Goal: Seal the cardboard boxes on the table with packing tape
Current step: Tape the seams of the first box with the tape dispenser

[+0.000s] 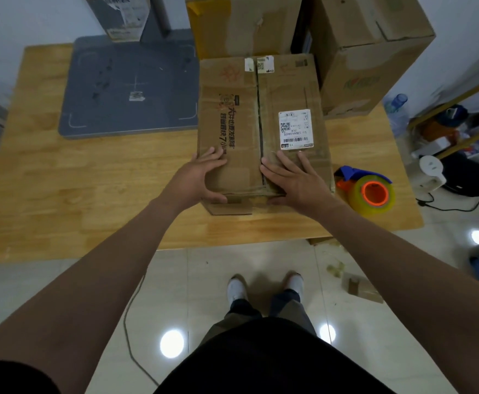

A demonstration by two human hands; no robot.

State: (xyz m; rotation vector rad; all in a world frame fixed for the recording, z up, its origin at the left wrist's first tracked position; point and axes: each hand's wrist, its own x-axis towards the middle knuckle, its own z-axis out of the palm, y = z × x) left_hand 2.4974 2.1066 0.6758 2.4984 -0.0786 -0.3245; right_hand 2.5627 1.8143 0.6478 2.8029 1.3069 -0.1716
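Wooden tabletop (90,180), viewed from above. At its far left lies a grey flat stand base (130,86) with a grey column rising from its far edge. Two large cardboard cartons stand along the far side: one behind the work area (244,24) and one at the far right (369,46), its corner close to the far right edge of the box in hand. These hem the box in at the back and right. The stand base lies just beside its left side.

A tape dispenser (371,191), with a blue handle, orange core and yellowish roll, rests on the tabletop just beside the box's near right corner. Neither hand touches it. Off the tabletop to the right are a plastic bottle (397,109) and shelving with mixed items too blurred to identify. Cardboard scraps (360,285) lie on the tiled floor.

The cardboard box (232,123) sits at the centre of the tabletop, long axis running away from the person. Its two top flaps are folded down, and the seam (259,123) between them shows as a dark gap. A white shipping label (295,129) is on the right flap.

The left grip (201,177) is at the box's near left corner, fingers laid fairly straight on the left flap, thumb against the near face. The right grip (292,180) lies spread and flat on the right flap beside the seam, below the label, thumb at the near edge. Both grips are extended and press on the box rather than clasp it.
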